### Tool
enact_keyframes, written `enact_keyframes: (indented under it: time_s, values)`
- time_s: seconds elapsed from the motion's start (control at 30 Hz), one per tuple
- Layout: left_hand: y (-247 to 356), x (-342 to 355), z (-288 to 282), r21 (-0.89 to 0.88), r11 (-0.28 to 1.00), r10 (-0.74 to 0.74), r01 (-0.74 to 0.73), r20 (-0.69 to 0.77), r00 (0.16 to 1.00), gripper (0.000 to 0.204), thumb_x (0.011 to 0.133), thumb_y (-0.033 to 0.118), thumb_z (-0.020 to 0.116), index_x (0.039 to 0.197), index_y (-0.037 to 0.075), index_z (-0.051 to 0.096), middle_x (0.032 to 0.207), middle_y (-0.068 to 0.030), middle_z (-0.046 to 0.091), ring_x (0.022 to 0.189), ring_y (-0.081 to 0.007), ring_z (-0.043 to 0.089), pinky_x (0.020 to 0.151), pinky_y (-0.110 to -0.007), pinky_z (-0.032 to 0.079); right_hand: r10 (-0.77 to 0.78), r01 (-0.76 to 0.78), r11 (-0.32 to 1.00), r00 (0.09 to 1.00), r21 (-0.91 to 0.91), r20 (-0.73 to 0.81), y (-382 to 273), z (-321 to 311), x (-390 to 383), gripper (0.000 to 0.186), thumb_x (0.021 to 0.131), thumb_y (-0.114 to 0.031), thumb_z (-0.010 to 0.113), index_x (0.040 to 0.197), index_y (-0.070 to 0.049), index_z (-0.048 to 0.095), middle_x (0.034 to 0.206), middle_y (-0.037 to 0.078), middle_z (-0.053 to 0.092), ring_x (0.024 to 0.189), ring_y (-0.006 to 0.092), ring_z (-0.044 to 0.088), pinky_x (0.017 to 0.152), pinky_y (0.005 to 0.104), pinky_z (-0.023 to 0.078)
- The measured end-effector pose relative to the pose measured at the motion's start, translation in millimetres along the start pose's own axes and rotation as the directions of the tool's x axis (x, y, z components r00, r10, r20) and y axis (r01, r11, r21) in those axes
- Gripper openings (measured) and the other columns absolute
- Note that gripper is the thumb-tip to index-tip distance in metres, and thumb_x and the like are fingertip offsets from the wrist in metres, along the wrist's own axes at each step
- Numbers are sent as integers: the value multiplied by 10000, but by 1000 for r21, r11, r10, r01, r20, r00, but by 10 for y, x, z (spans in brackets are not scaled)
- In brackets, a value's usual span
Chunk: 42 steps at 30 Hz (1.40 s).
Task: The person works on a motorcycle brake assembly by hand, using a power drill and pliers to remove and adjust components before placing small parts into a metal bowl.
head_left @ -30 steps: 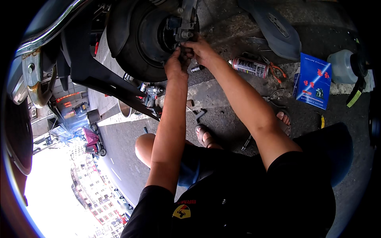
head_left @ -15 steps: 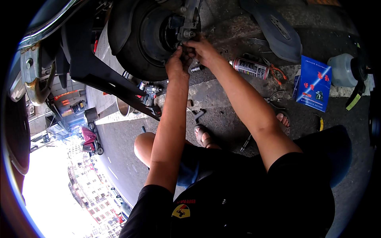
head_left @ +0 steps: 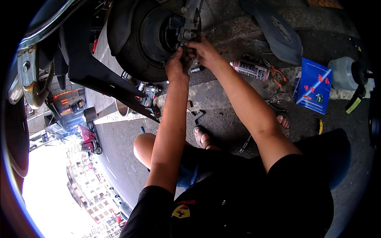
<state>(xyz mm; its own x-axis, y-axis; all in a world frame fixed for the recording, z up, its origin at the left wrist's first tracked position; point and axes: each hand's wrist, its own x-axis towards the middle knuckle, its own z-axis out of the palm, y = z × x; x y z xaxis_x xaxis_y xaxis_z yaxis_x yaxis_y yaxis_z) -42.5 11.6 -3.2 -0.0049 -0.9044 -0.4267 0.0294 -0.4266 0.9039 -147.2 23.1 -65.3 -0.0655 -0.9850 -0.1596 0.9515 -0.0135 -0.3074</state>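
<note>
Head view: left hand (head_left: 177, 66) and right hand (head_left: 203, 52) curl close together by the wheel (head_left: 147, 43), grips unclear.

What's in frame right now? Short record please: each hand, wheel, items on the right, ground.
left hand: bare, fingers bunched near grey metal bracket; any held part hidden
right hand: bare, fingers close to the left's; grip unclear
wheel: black rubber tyre, left of bracket
right side, left to right: red-and-white cylindrical spray can, orange-handled metal pliers, blue rectangular box, translucent plastic bottle
ground: dark grey asphalt
</note>
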Motion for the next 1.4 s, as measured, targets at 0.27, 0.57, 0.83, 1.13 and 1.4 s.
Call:
enact_keyframes:
  time_s: [0.27,0.57,0.83,1.13,1.4]
  values:
    - [-7,-19,3,-28,1000,-2,2,0,1000,158,948,219,546,982,89,629,857,-30,656,767,-175,627,769,-356,525,-53,53,997,999,-57,-1,13,18,-32,427,799,-34,679,1166,-123,480,946,22,630,733,133,581,546,264,426]
    - [-11,-4,-14,-41,999,3,-3,7,1000,155,945,218,553,974,86,629,841,-30,653,754,-180,626,770,-364,524,-56,57,996,998,-63,15,11,41,-40,470,799,-37,675,1203,-119,448,975,17,624,787,135,580,565,265,420]
    - [-3,-18,15,-6,1000,-2,3,9,1000,161,942,223,557,980,86,633,852,-34,658,768,-182,625,775,-366,522,-76,76,995,997,-63,17,-1,38,-15,501,783,-2,666,1186,-142,403,957,46,600,743,145,573,527,286,436]
    - [-40,14,-21,-22,1000,10,-9,51,999,192,927,273,593,974,94,644,877,-28,663,781,-168,624,784,-357,511,-80,81,996,996,-22,40,8,16,-15,512,772,-8,683,1182,-131,403,933,46,599,747,145,570,529,281,446]
    - [-18,-16,-26,-27,1000,1,0,39,999,177,924,244,591,1005,94,639,887,-25,665,793,-166,627,788,-352,509,-116,115,990,993,-88,-3,38,73,-46,457,787,-82,715,1150,-102,438,917,40,593,714,124,561,508,270,431]
